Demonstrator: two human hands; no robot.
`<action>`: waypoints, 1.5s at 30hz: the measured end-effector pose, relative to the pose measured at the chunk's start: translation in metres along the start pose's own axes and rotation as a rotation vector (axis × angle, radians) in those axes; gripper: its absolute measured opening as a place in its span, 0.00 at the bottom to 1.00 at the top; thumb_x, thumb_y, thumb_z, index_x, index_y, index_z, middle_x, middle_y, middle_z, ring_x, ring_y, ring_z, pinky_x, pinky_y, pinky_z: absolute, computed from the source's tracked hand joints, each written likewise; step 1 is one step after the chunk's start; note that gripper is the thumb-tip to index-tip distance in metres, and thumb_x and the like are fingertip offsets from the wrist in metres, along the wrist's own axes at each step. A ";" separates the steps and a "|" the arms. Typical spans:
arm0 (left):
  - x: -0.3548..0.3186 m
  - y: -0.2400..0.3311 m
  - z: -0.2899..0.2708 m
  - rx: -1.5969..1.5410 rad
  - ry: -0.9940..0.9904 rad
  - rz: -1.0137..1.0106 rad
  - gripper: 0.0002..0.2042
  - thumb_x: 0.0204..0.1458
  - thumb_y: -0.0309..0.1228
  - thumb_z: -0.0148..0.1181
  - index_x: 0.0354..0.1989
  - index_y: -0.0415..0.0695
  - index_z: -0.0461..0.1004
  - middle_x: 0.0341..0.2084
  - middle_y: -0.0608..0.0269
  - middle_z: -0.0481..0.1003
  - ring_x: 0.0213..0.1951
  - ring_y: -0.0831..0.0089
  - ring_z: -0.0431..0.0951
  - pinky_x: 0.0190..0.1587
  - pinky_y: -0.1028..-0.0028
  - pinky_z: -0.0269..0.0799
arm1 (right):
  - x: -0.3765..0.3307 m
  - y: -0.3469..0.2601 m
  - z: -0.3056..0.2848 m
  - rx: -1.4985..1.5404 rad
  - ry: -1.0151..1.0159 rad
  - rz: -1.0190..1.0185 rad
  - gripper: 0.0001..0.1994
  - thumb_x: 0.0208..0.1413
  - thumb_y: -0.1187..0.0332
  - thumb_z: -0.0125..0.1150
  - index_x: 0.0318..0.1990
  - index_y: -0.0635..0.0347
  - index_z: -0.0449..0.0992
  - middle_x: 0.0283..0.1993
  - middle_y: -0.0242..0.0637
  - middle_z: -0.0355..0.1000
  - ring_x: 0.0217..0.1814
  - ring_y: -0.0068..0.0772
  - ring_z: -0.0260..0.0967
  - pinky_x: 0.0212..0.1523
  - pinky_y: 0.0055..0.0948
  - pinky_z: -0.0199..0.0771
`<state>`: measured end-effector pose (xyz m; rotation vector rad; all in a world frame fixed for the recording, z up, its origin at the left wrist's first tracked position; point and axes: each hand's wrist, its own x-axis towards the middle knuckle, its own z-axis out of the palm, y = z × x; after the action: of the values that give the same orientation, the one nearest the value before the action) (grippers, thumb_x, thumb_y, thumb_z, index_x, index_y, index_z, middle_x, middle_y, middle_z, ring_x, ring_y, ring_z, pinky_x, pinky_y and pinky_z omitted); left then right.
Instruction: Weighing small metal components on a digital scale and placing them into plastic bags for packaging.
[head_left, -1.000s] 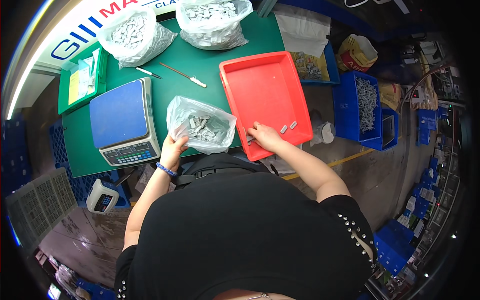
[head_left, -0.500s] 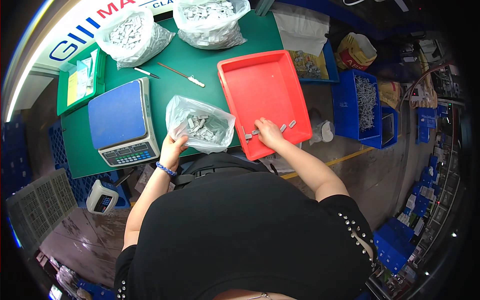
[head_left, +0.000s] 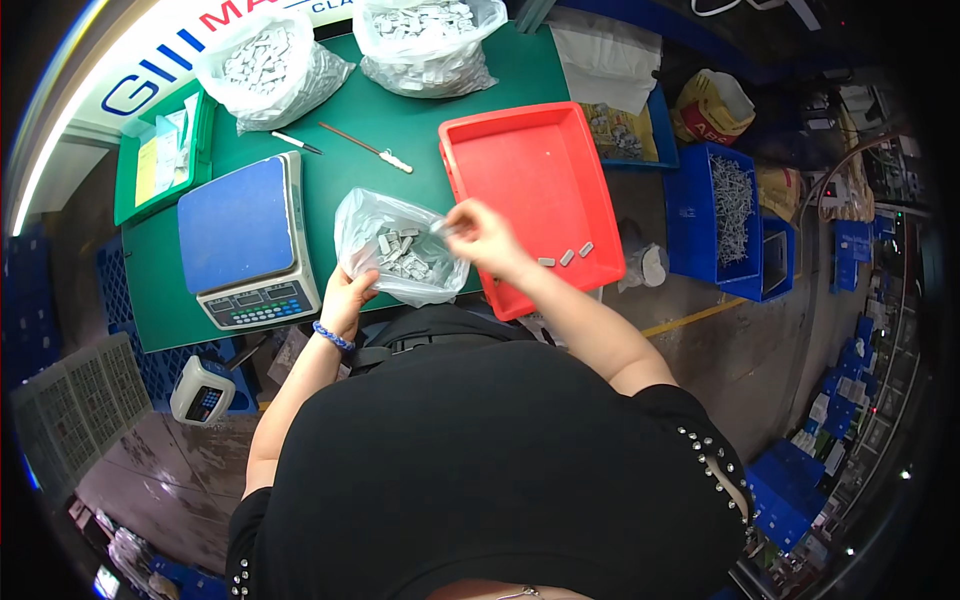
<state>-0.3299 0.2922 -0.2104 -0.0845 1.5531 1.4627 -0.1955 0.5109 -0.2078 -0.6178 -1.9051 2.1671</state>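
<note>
A clear plastic bag [head_left: 358, 225] stands with its mouth spread on the near part of the green table, holding a heap of small grey oblong pieces [head_left: 405, 255]. My left hand [head_left: 350, 297] is closed on the bag's near left rim. Over the bag's right rim, my right hand [head_left: 482, 238] pinches at least one small grey piece [head_left: 440, 228], somewhat blurred. To its right lies a shallow red tray [head_left: 525, 165]. Several loose grey pieces, one of them a lone oblong piece [head_left: 567, 257], rest near the tray's near end.
A scale [head_left: 240, 220] with a blue platform sits left of the bag. Two full bags, a left one [head_left: 270, 70] and a right one [head_left: 430, 50], stand at the back. A pen [head_left: 297, 143] and a thin brown stick [head_left: 365, 147] lie between. Blue bins [head_left: 690, 215] stand right.
My right hand has lifted from the red tray and moved left to the bag, carrying grey material. The pieces at the tray's near left are gone from there. My left hand stays on the bag.
</note>
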 end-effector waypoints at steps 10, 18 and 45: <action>-0.001 -0.004 -0.009 -0.040 -0.012 0.015 0.21 0.48 0.27 0.58 0.52 0.45 0.65 0.41 0.69 0.73 0.36 0.82 0.72 0.32 0.83 0.67 | -0.040 0.025 -0.062 -0.833 -0.004 -0.148 0.10 0.44 0.72 0.61 0.36 0.58 0.71 0.33 0.38 0.67 0.37 0.35 0.69 0.32 0.33 0.71; 0.001 -0.002 -0.008 -0.023 -0.005 0.003 0.21 0.48 0.26 0.58 0.52 0.46 0.65 0.41 0.70 0.73 0.36 0.82 0.72 0.32 0.83 0.66 | -0.057 0.053 -0.076 -1.260 -0.530 -0.194 0.16 0.39 0.74 0.61 0.39 0.56 0.69 0.45 0.35 0.64 0.46 0.39 0.65 0.40 0.37 0.71; 0.000 -0.001 -0.008 0.023 -0.005 -0.005 0.22 0.48 0.29 0.59 0.53 0.50 0.65 0.44 0.72 0.71 0.42 0.79 0.70 0.39 0.79 0.66 | -0.016 -0.008 0.009 -0.569 -0.021 -0.344 0.14 0.43 0.70 0.64 0.39 0.60 0.70 0.36 0.38 0.69 0.38 0.35 0.69 0.38 0.30 0.71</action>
<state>-0.3341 0.2852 -0.2129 -0.0713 1.5639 1.4395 -0.1858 0.4970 -0.1961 -0.3089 -2.4378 1.4300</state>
